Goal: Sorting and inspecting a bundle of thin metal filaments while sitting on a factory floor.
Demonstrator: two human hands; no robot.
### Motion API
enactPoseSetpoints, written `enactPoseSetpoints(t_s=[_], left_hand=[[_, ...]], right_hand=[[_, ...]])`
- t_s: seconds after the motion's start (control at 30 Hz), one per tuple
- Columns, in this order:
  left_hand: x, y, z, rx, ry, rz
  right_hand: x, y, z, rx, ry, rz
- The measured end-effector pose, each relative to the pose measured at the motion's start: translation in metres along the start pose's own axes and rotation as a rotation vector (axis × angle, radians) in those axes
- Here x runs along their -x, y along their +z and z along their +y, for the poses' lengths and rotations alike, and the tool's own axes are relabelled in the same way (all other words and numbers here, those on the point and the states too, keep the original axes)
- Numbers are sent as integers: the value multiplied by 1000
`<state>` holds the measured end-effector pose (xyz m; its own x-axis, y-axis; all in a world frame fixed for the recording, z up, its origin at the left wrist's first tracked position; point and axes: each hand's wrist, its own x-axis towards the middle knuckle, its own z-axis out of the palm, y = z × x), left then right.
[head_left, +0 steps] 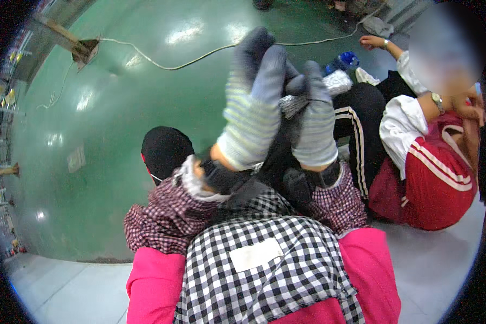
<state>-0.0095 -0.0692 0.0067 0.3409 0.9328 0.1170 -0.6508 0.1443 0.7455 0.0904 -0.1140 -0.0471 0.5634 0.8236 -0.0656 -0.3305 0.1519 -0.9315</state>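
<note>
The pale bundle (pixel 292 106), soft and ribbed like knitted fabric, sits between one and two o'clock from the middle of the view, and the right hand (pixel 315 116) has its bent fingers wrapped around it. More of the same whitish stuff (pixel 338 81) shows past that hand's two o'clock side; the hand covers whatever lies between. The left hand (pixel 258 100), near one o'clock, has its fingers bent close together, but blur prevents telling if it pinches anything. Both wear striped knitted gloves (pixel 244 129) with grey fingers, below which come checked, gathered sleeves (pixel 164 213). A checked cotton apron (pixel 264 270) fills six o'clock. At three o'clock a seated co-worker (pixel 440 178) in smooth red clothing crowds that side; a thin cable (pixel 194 62) curves across the shiny green floor (pixel 108 178) at twelve, and a metal foot (pixel 85 52) stands at ten
</note>
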Motion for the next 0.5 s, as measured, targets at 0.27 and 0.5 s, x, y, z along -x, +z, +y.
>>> enactPoseSetpoints(t_s=[0.27, 0.5], left_hand=[[12, -25, 39, -1575, 684, -1034], [-6, -70, 56, -2047, 89, -794]], right_hand=[[16, -42, 43, 1612, -767, -528], [6, 34, 3, 1622, -913, -588]])
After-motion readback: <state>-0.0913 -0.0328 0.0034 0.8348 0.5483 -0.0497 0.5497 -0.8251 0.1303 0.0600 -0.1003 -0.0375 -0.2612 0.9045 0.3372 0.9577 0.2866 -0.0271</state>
